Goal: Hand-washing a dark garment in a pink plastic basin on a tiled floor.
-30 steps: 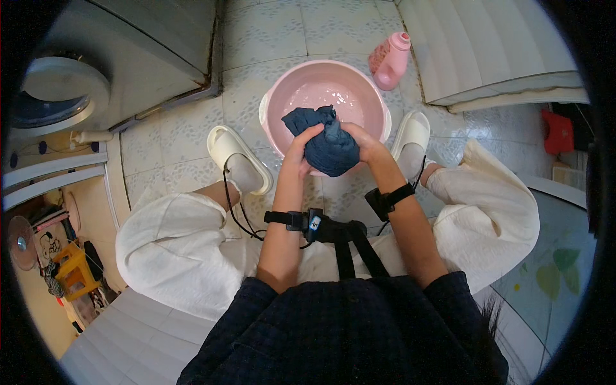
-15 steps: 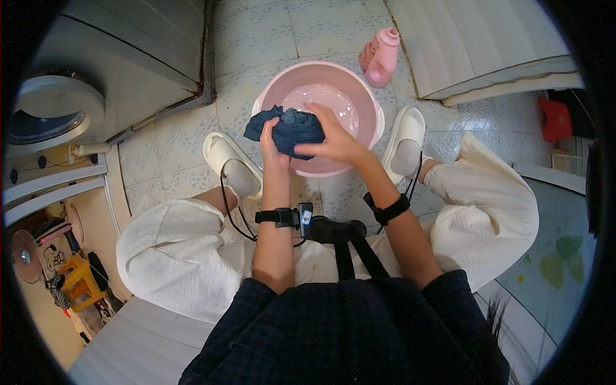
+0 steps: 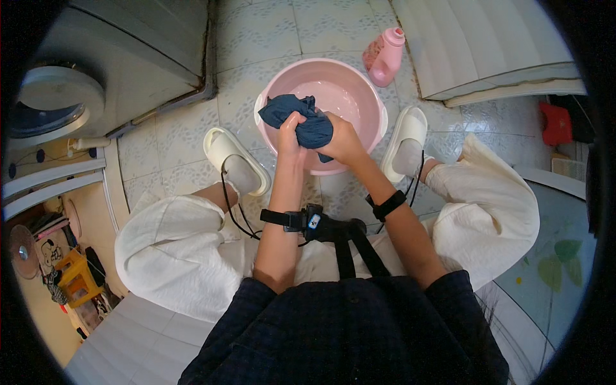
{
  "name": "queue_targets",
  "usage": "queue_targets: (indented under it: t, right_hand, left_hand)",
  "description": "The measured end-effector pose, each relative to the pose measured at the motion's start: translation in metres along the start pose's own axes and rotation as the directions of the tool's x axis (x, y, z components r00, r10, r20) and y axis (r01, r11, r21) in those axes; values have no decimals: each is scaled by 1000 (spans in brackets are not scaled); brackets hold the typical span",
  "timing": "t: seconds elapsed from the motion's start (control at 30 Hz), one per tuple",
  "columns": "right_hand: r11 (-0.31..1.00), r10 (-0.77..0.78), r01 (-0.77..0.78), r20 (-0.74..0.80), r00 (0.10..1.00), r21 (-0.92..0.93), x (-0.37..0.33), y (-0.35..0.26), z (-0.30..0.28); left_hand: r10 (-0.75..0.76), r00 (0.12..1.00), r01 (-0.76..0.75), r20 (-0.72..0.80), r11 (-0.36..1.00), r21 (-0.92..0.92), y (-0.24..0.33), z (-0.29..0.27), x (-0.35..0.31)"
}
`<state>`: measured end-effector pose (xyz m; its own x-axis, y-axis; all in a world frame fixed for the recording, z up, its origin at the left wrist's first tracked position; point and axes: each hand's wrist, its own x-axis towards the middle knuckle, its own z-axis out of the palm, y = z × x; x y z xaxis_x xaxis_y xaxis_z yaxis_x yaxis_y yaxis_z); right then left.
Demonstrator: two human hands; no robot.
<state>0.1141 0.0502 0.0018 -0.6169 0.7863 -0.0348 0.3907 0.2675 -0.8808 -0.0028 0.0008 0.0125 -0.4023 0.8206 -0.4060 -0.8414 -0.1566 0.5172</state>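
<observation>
Dark blue cloth is held over a pink basin, whose near side is partly blocked. It's all bunched up, long axis slanted upper left to lower right, flared end pointed up-left. It's gripped by the left hand and right hand, both curled closed; what's underneath can't be made out.

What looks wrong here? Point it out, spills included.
Brownish staining along the edge of the grey panel at upper left, possibly grime or rust. Nothing odd stands out about the pink washbasin or dark blue cloth.
</observation>
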Motion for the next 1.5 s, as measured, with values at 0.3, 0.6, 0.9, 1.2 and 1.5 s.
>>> queue_targets:
  t: [0.3,0.6,0.9,1.2,1.5]
  right_hand:
    - [777,63,-416,599,798,473,1,32,-14]
    - [741,145,-574,753,642,347,12,30,-25]
    - [973,-172,208,283,944,-103,11,-2,-13]
    - [768,-154,140,32,988,-624,-5,-9,12]
    - [996,66,-69,58,996,58,-3,18,12]
  left_hand:
    - [-57,996,46,69,987,155,-7,-6,3]
    - [-181,983,185,-41,960,210,-10,-17,14]
    - [236,845,-196,-479,972,134,-17,-44,25]
    - [-187,852,101,-489,975,-198,-20,-36,25]
    - [45,928,-47,-370,999,3,-15,0,7]
